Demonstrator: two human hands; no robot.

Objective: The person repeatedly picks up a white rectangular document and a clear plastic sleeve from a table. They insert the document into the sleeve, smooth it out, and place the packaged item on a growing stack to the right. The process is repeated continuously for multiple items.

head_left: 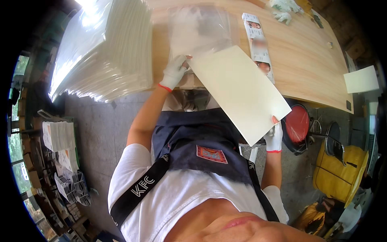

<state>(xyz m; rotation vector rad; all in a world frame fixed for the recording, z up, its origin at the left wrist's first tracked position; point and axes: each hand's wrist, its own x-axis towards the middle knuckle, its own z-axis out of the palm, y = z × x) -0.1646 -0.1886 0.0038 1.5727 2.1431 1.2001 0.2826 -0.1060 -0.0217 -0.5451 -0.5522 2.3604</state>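
A rectangular cream-white board (pixel 242 92) slants across the front of the table, its lower end reaching past the table edge. My left hand (pixel 175 72), in a white glove with bare fingertips and a red cuff, pinches the board's upper left corner. At the opposite end, my right hand (pixel 275 136), gloved the same way, grips the lower right edge with its thumb on top. Behind the board lie clear plastic sleeves (pixel 199 30), partly covered by it. A printed strip of pictured cards or labels (pixel 258 44) lies just right of the board.
A tall stack of clear plastic-covered sheets (pixel 100 52) fills the table's left side. White gloves (pixel 283 16) lie at the far right of the wooden table (pixel 310 60). A red-seated stool (pixel 297 125) and a yellow bag (pixel 338 171) stand right; stacked papers (pixel 59 136) stand left.
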